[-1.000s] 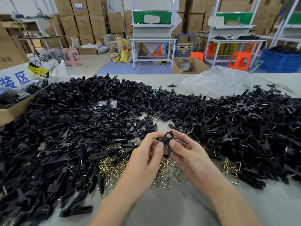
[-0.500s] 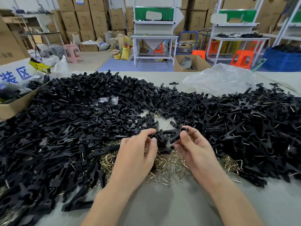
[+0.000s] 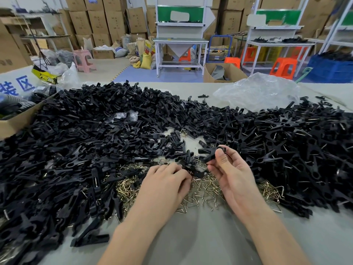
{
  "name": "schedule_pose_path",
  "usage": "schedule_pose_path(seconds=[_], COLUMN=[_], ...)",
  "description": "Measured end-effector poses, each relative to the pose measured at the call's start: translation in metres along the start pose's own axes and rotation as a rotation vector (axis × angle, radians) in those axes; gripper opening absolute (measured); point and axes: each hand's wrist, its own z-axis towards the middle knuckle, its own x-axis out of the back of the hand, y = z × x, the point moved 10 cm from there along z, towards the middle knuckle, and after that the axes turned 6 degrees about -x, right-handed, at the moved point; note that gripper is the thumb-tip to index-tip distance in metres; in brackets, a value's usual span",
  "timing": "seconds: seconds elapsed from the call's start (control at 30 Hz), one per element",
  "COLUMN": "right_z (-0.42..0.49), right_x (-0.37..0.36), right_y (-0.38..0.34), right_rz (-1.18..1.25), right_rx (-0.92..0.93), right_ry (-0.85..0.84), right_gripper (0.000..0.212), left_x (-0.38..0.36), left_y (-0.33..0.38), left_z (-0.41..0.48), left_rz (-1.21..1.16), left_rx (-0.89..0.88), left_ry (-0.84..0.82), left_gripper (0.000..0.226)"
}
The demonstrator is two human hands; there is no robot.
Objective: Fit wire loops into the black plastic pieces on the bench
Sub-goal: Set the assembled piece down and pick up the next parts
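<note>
Left hand (image 3: pixel 166 181) palm down, fingertips curled under, grip unclear. Right hand (image 3: pixel 232 175) palm inward, thumb and fingers pinching a piece (image 3: pixel 211 154).

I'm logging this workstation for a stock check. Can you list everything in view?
black plastic pieces: too many to count, black, heaped across the bench
wire loops: a pile, brass-coloured, near middle of the bench
held black piece: one, black, raised above the pile
plastic bag: one, clear, far right of the bench
cardboard box: one, brown, left edge of the bench
cartons: many, brown, stacked along the back wall
work tables: two, white, on the floor behind
pink stool: one, pink, back left
orange stools: at least three, orange, back right
crate: one, blue, far right
left hand: fingers down where pieces meet loops; grip unclear
right hand: raised, pinches the held black piece
</note>
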Motion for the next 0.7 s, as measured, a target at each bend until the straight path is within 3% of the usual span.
schedule_pose_path(seconds=[0.17, 0.33, 0.47, 0.7], right_z=[0.000, 0.001, -0.001, -0.007], right_x=[-0.001, -0.003, -0.014, -0.023], right_y=[-0.001, 0.001, 0.008, 0.010], right_rz=[-0.003, -0.004, -0.075, -0.093], right_rx=[0.003, -0.005, -0.041, -0.063], right_ry=[0.002, -0.021, -0.107, -0.156], right_gripper=[0.029, 0.032, 0.033, 0.035], left_x=[0.014, 0.021, 0.009, -0.001], left_y=[-0.017, -0.044, -0.048, -0.040], left_z=[0.000, -0.008, -0.007, -0.006], left_rz=[-0.253, -0.714, -1.002, -1.119], left_rx=[0.147, 0.419, 0.529, 0.543], left_ry=[0.158, 0.329, 0.297, 0.223], left_gripper=[0.027, 0.013, 0.012, 0.012])
